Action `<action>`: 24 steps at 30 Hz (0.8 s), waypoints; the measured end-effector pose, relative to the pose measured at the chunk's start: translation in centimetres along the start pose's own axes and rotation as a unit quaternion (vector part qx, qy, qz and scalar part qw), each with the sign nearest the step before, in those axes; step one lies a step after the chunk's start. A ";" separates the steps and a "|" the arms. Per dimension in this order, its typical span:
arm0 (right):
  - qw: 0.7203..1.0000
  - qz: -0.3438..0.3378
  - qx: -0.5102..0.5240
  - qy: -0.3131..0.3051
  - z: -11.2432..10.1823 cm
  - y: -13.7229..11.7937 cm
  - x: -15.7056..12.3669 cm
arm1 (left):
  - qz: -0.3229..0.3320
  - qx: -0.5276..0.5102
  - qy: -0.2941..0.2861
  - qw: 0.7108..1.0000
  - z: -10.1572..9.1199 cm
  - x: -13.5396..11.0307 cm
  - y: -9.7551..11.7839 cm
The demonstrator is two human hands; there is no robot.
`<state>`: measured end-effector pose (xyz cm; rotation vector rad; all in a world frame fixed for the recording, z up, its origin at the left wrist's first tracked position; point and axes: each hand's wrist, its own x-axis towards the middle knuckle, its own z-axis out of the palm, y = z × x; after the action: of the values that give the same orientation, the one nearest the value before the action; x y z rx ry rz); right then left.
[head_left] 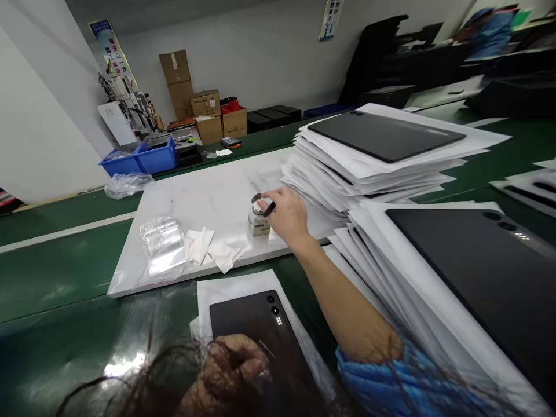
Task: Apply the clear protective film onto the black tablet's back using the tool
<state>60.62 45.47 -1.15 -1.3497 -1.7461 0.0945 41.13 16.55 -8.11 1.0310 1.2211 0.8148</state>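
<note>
My right hand (286, 214) reaches out to a small squat bottle (259, 225) with a metal top and a raised round lid (256, 198). Its fingers are curled at the bottle's top, with a black band round one finger; something whitish shows at the fingertips, too small to name. Closer to me, my left hand (237, 359) is closed over a dark tablet (264, 324), which lies back up on white sheets (243, 285). Hair strands partly cover this hand, and what its fingers hold, if anything, is hidden.
The bottle stands on a white board (212, 197) with crumpled tissues (223, 255) and clear plastic film (164, 246). Stacked tablets between white sheets rise at the right, topped by a tablet (386, 136) and another tablet (473, 272). Blue bins (156, 156) stand behind; a person (493, 35) is far right.
</note>
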 end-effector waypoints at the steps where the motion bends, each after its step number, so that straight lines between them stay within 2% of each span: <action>1: 1.000 0.000 0.021 0.003 -0.7 -0.3 -1.0 | -0.003 -0.004 0.005 1.000 0.0 0.1 -0.2; 3: 0.996 -0.003 0.092 0.010 -2.5 -0.9 -4.1 | -0.001 -0.007 0.014 1.000 -0.2 0.3 -0.6; 4: 0.984 -0.003 0.176 0.007 -3.5 -1.2 -6.1 | 0.004 -0.005 0.017 1.000 -0.3 0.3 -0.8; 6: 0.962 0.004 0.269 -0.036 -5.8 -1.4 -10.3 | 0.011 -0.002 0.021 1.000 -0.5 0.1 -1.1; 9: 0.867 0.074 0.450 -0.200 -8.8 -0.4 -16.2 | 0.018 -0.001 0.011 1.000 -0.7 -0.1 -1.6; 11: 0.832 0.125 0.481 -0.248 -10.0 0.5 -19.4 | 0.021 -0.003 0.001 1.000 -0.7 -0.3 -1.6; 13: 0.833 0.164 0.471 -0.240 -10.7 1.1 -21.8 | 0.024 -0.005 -0.001 1.000 -0.6 -0.5 -1.4; 16: 0.852 0.199 0.439 -0.203 -11.4 0.7 -24.2 | 0.026 -0.003 0.004 1.000 -0.3 -0.6 -1.0; 20: 0.853 0.237 0.420 -0.200 -11.6 -0.2 -25.1 | 0.030 0.005 0.010 0.999 -0.1 -1.0 -1.1; 24: 0.850 0.217 0.424 -0.226 -11.2 0.6 -25.1 | 0.040 0.013 0.017 0.999 -0.3 -1.3 -1.5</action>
<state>68.66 20.60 -9.75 -1.0353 -1.4047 1.3697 40.54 14.92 -9.08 1.0967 1.2279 0.8825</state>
